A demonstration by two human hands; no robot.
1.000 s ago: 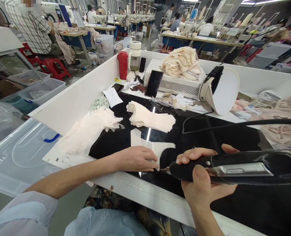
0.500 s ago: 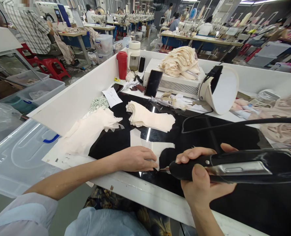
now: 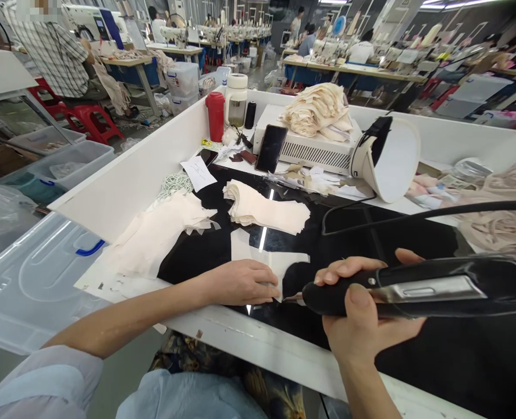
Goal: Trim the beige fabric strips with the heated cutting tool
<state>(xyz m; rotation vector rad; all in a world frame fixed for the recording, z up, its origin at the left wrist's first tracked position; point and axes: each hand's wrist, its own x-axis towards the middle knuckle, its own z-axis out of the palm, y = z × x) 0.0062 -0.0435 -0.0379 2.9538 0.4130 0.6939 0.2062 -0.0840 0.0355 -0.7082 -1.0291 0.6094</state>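
Note:
My left hand (image 3: 242,283) lies flat, fingers stretched out, over the lower part of a thin white cut piece (image 3: 262,256) on the glossy black table surface (image 3: 196,256). The piece's pointed lower corner shows just past my fingertips. My right hand (image 3: 358,314) is wrapped round a black corded hand tool (image 3: 441,288) with a narrow metal tip, its exact kind unclear. That tip (image 3: 295,298) points left, close to the corner; whether it touches, I cannot tell. Behind the piece lies a stack of cream cut pieces (image 3: 266,206). Another pale pile (image 3: 162,233) is at the left.
A white lamp (image 3: 399,160) stands at the back right beside a vented white box (image 3: 319,156) bearing a cloth heap (image 3: 316,110). A phone (image 3: 271,148) leans on the box. The tool's cable (image 3: 415,218) crosses the right side. A red bottle (image 3: 215,116) stands at the back left.
My right hand and the tool have shifted slightly to the right and tilted, the tool's rear end rising a little. My left hand and the white piece have stayed put.

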